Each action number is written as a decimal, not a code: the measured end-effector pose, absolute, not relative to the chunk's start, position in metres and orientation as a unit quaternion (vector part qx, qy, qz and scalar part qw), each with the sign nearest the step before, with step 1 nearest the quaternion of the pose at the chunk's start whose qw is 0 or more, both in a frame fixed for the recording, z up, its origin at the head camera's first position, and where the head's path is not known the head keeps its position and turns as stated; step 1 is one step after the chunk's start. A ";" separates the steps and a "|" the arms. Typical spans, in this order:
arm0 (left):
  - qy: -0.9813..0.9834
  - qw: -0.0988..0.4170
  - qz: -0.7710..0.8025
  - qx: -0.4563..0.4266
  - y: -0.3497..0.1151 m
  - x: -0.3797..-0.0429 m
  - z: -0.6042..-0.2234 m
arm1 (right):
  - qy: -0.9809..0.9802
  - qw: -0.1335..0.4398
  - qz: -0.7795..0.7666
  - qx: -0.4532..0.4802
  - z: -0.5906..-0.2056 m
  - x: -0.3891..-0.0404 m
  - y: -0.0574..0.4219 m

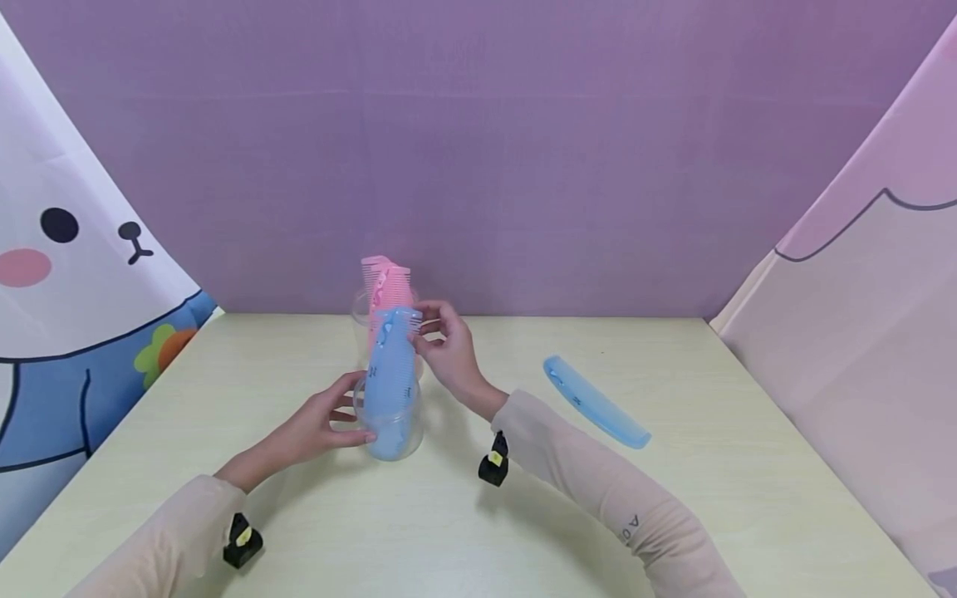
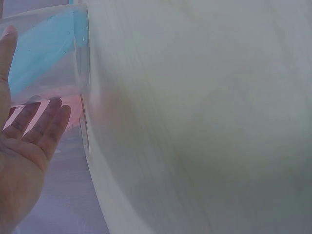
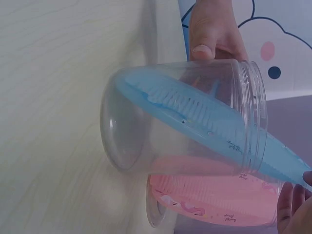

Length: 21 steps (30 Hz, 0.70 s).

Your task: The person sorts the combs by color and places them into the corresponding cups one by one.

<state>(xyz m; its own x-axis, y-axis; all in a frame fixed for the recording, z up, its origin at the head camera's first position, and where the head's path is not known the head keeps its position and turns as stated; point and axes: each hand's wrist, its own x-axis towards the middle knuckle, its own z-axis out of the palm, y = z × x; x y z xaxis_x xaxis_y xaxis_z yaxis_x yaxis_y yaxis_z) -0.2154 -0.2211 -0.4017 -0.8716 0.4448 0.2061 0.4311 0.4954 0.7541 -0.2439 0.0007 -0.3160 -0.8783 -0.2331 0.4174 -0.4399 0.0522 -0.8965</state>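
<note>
A blue comb (image 1: 390, 374) stands tilted in a clear plastic jar (image 3: 161, 146), its upper end sticking out past the rim. My left hand (image 1: 317, 428) holds this jar low on its left side, thumb in front and fingers behind. At the comb's top end, my right hand (image 1: 452, 353) pinches it between thumb and fingers. Right behind stands a second clear jar (image 1: 360, 311) with pink combs (image 1: 392, 286) in it, partly hidden by the front jar. The left wrist view shows my left palm (image 2: 22, 170) and fingertips against the jar wall.
Another blue comb (image 1: 596, 403) lies flat on the pale wooden table (image 1: 419, 531), to the right of my right hand. A purple cloth (image 1: 523, 166) rises along the table's back edge. Printed cartoon cloths (image 1: 82, 316) hang at both sides.
</note>
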 end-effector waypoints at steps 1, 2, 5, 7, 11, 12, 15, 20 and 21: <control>0.865 0.008 0.433 0.254 -0.221 -0.216 -0.402 | -0.724 0.077 0.646 0.232 -0.316 -0.244 0.001; 0.865 0.008 0.433 0.254 -0.221 -0.216 -0.402 | -0.725 0.074 0.644 0.231 -0.316 -0.244 0.001; 0.865 0.009 0.433 0.254 -0.221 -0.216 -0.402 | -0.725 0.072 0.643 0.236 -0.317 -0.247 0.003; 0.865 0.009 0.434 0.254 -0.221 -0.216 -0.402 | -0.720 0.071 0.646 0.242 -0.322 -0.253 0.005; 0.864 0.006 0.434 0.256 -0.221 -0.216 -0.402 | -0.713 0.074 0.650 0.254 -0.333 -0.267 0.010; 0.863 0.005 0.434 0.257 -0.221 -0.216 -0.402 | -0.712 0.075 0.650 0.254 -0.336 -0.271 0.012; 0.863 0.005 0.434 0.258 -0.221 -0.216 -0.402 | -0.716 0.081 0.646 0.251 -0.339 -0.276 0.019; 0.863 0.003 0.433 0.260 -0.222 -0.216 -0.403 | -0.721 0.082 0.644 0.244 -0.344 -0.279 0.033; 0.863 0.003 0.433 0.261 -0.222 -0.216 -0.403 | -0.724 0.080 0.642 0.241 -0.345 -0.280 0.037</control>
